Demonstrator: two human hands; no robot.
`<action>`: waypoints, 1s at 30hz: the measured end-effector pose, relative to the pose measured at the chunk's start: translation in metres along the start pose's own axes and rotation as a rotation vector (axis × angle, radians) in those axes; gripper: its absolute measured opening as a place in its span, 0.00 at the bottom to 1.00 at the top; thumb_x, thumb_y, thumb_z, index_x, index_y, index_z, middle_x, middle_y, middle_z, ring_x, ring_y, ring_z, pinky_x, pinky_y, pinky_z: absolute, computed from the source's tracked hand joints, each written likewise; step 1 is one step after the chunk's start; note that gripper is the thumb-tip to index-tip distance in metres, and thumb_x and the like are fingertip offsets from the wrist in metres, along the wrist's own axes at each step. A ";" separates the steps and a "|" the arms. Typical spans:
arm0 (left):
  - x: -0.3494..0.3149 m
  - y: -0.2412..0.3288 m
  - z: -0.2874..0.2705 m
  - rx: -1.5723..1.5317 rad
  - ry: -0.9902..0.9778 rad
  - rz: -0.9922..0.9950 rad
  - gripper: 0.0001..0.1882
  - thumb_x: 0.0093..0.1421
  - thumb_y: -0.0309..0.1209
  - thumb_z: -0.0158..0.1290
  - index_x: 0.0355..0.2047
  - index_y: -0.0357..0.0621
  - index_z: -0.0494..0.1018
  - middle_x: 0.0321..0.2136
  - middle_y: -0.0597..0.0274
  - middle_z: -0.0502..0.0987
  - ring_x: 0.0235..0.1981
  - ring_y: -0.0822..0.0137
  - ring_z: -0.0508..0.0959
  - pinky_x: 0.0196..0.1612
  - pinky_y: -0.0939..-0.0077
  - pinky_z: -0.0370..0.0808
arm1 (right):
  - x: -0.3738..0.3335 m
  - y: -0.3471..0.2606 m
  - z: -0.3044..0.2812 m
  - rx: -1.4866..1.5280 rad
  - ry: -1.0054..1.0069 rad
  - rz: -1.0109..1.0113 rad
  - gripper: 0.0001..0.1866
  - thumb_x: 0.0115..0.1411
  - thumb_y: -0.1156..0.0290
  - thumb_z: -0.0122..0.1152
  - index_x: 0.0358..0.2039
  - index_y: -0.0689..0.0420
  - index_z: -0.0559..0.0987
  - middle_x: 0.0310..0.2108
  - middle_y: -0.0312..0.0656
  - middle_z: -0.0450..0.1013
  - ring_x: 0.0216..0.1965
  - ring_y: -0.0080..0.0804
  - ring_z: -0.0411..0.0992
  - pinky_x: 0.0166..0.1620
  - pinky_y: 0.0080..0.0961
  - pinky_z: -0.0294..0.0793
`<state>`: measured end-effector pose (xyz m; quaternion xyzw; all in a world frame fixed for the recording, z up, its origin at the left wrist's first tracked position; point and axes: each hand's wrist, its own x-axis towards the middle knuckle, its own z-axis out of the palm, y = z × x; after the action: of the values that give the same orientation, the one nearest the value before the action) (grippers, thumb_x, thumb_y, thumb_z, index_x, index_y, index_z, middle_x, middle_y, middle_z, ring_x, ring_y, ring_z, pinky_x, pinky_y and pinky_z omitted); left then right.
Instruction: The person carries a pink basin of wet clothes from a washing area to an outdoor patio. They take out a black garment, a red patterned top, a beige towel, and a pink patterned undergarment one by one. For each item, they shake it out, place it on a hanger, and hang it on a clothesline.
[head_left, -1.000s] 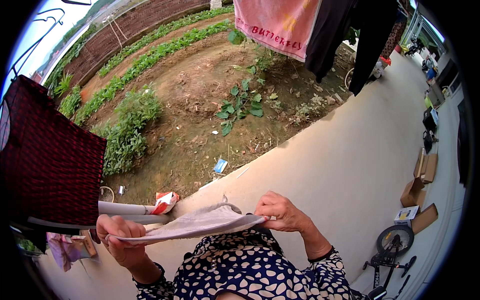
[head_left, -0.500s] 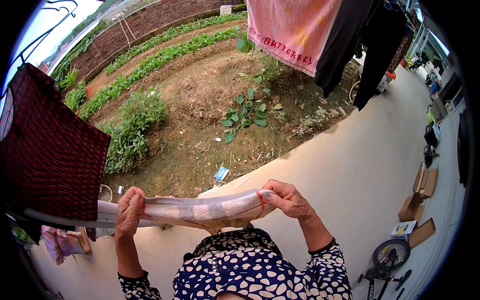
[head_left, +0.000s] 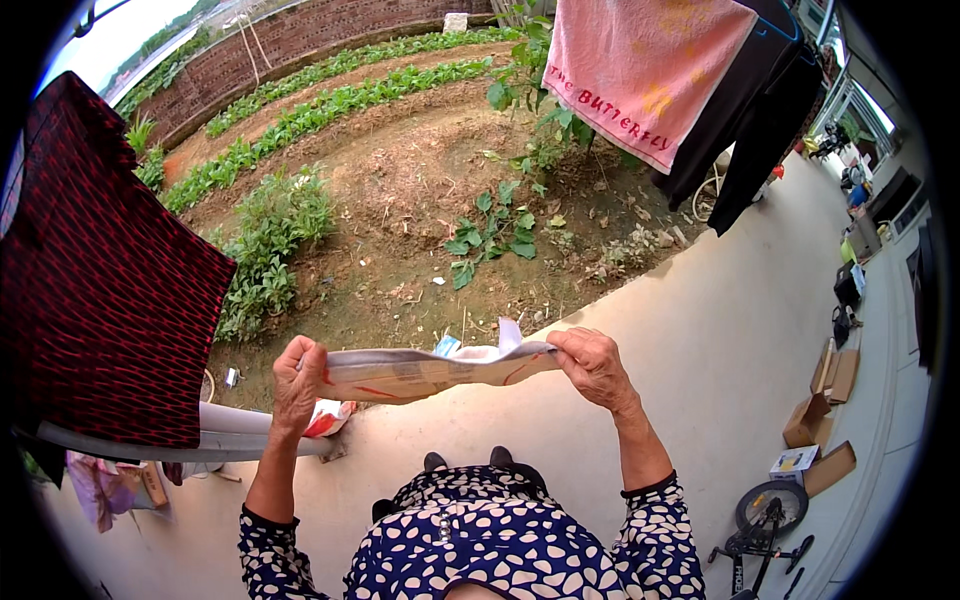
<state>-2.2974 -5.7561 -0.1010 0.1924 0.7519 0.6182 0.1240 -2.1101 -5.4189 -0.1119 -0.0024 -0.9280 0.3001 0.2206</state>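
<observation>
A beige towel [head_left: 435, 377] with orange-red lines is stretched between my two hands, out in front of my body. My left hand [head_left: 299, 380] is closed round one end of it. The other end is gripped by my right hand [head_left: 592, 365], thumb and fingers pressed together. The towel's upper edge is pale grey and sags a little in the middle. A small whitish flap [head_left: 509, 335] sticks up behind that edge near the right hand. Most of the towel's far side is hidden.
A black-and-red patterned cloth [head_left: 120, 280] hangs at the left above pale pipes [head_left: 235, 432]. A pink towel [head_left: 645, 80] and dark clothes [head_left: 765, 140] hang at the upper right. Cardboard boxes [head_left: 806, 420] and a small bicycle [head_left: 770, 520] lie right, garden soil [head_left: 390, 230] ahead.
Both hands have moved up and away from my body with the towel. Its beige side now faces me, where the fluffy white side showed before. The view has shifted slightly.
</observation>
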 end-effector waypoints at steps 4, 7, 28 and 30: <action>0.015 0.028 -0.002 -0.458 -0.021 0.171 0.19 0.55 0.47 0.55 0.21 0.48 0.62 0.17 0.76 0.60 0.19 0.83 0.58 0.20 0.86 0.56 | 0.011 -0.027 0.001 0.826 0.169 0.227 0.10 0.48 0.79 0.56 0.33 0.59 0.75 0.24 0.42 0.72 0.25 0.34 0.71 0.30 0.23 0.71; -0.001 0.020 -0.026 0.261 -0.574 -0.057 0.17 0.51 0.38 0.61 0.24 0.47 0.62 0.17 0.76 0.63 0.19 0.82 0.62 0.20 0.86 0.57 | 0.007 -0.016 0.022 -0.100 -0.229 -0.008 0.11 0.47 0.81 0.57 0.34 0.59 0.75 0.23 0.43 0.71 0.24 0.34 0.70 0.30 0.24 0.70; -0.032 0.014 -0.102 0.228 -0.446 0.087 0.19 0.49 0.27 0.62 0.21 0.46 0.58 0.23 0.70 0.68 0.23 0.81 0.64 0.23 0.88 0.62 | 0.011 -0.112 0.053 0.586 -0.200 0.306 0.07 0.48 0.84 0.55 0.29 0.63 0.77 0.20 0.34 0.65 0.22 0.19 0.60 0.25 0.17 0.60; -0.032 0.007 -0.109 0.130 -0.195 0.209 0.19 0.50 0.27 0.61 0.20 0.44 0.58 0.23 0.68 0.68 0.23 0.81 0.63 0.24 0.86 0.62 | 0.016 -0.121 0.047 0.655 -0.151 0.203 0.09 0.50 0.83 0.57 0.33 0.62 0.77 0.23 0.35 0.67 0.24 0.19 0.63 0.27 0.17 0.63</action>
<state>-2.3138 -5.8651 -0.0734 0.3362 0.7508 0.5561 0.1188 -2.1282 -5.5420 -0.0716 -0.0015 -0.7912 0.6017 0.1094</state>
